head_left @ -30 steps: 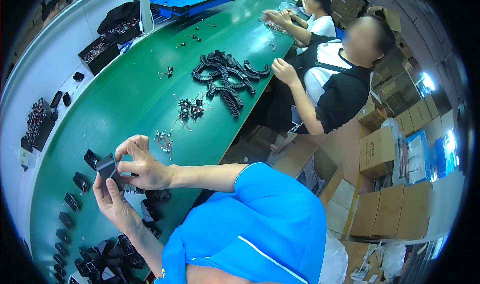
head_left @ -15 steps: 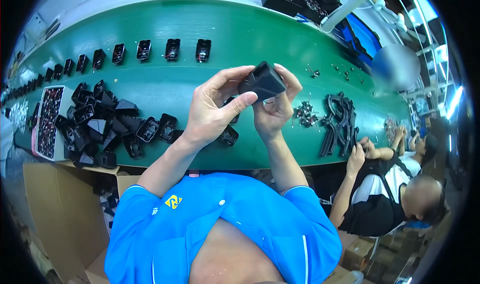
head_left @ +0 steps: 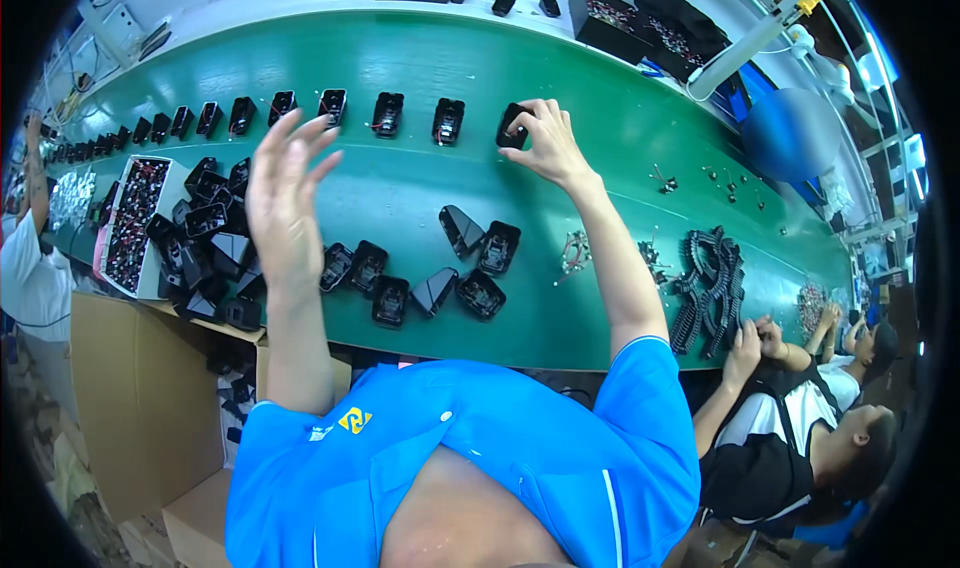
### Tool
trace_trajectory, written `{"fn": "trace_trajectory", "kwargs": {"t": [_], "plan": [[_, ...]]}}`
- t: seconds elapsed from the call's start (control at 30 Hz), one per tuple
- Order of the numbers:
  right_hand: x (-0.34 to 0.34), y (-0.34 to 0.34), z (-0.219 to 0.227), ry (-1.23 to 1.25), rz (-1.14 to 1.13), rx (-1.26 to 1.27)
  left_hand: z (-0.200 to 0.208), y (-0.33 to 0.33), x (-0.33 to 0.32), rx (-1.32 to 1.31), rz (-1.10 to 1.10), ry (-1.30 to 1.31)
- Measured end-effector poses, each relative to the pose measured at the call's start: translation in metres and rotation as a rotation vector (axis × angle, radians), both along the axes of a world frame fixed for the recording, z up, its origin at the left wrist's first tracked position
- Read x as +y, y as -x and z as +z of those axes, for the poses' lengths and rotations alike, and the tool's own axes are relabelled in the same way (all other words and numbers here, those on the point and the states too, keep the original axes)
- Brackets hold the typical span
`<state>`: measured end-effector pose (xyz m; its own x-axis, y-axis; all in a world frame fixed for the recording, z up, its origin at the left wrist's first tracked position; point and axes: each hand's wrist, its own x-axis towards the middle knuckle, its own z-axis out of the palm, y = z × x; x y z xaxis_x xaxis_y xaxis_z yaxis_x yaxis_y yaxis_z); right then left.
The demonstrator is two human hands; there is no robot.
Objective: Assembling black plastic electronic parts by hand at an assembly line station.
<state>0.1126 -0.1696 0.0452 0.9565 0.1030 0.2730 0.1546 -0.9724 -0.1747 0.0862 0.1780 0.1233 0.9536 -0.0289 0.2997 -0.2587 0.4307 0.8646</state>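
Note:
My right hand (head_left: 548,146) has its thumb and fingers round a small black plastic housing (head_left: 511,128), which rests open side up on the green table at the right end of a row of similar housings (head_left: 448,121). Thin red wires show in several of those. My left hand (head_left: 287,193) is raised over the left part of the table with its fingers apart and nothing in it. Between my arms lie several loose black housings (head_left: 498,248), some open side up, others tipped over.
Left of my left hand is a pile of black housings (head_left: 205,220) beside a white box (head_left: 176,183) of small parts. Black strips (head_left: 708,288) and small wired parts (head_left: 575,254) lie to the right. A cardboard box (head_left: 140,388) stands below the table edge. Co-workers (head_left: 800,428) sit at the right.
The black housing went from between both my hands to the far row, carried by my right hand and turned open side up. My left hand let go and moved left. The view shifted.

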Motion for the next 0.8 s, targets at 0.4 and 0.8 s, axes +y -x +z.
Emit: {"fn": "trace_trajectory", "kwargs": {"t": [0.4, 0.8], "plan": [[-0.019, -0.035, -0.015, 0.052, 0.071, 0.193, -0.127, 0.182, 0.176, 0.074, 0.760, -1.370], [-0.018, -0.016, 0.001, 0.118, 0.233, 0.063, -0.165, 0.246, 0.192, 0.334, 0.843, -1.591]]}}
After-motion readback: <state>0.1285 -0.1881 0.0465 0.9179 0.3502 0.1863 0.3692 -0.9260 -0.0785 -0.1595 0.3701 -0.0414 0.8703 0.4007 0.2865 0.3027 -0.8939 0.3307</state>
